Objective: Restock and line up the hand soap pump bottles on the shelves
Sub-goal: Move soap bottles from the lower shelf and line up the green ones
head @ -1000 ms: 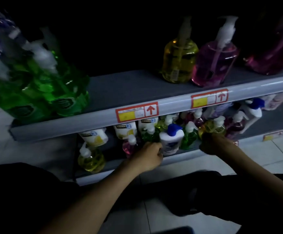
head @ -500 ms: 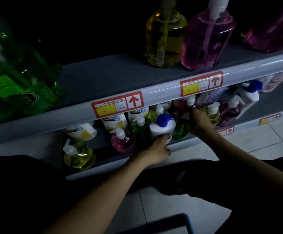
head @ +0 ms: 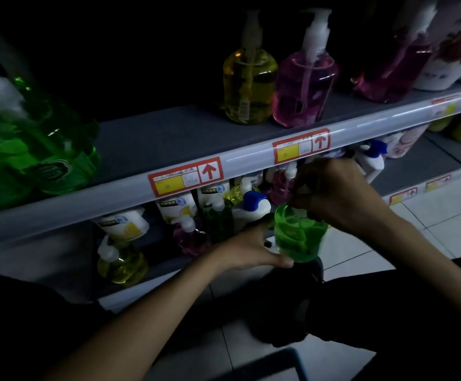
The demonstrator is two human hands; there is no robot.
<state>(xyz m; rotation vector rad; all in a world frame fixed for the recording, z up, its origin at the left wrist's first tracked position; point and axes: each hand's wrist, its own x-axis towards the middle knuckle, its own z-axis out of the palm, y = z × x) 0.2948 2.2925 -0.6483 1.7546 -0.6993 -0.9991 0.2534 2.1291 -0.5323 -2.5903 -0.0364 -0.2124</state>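
Note:
A small green soap bottle (head: 299,236) is held out in front of the bottom shelf (head: 166,266). My right hand (head: 336,193) is closed over its pump top. My left hand (head: 247,250) cups its base with thumb and fingers. Behind them the bottom shelf holds several small pump bottles: a white one with a blue cap (head: 252,206), a pink one (head: 189,237), a yellow one (head: 122,261). On the upper shelf (head: 169,138) stand a large yellow bottle (head: 248,86) and a large pink bottle (head: 303,89).
Large green bottles (head: 31,149) crowd the upper shelf's left end, dark pink and white bottles (head: 405,67) its right end. White lemon-label refill pouches (head: 126,224) lean at the back of the bottom shelf. Price tags (head: 185,176) line the shelf rail. Pale tiled floor (head: 430,229) lies right.
My right hand has pulled a green bottle out of the bottom shelf row toward me. My left hand has left the blue-capped bottle and come under the green one.

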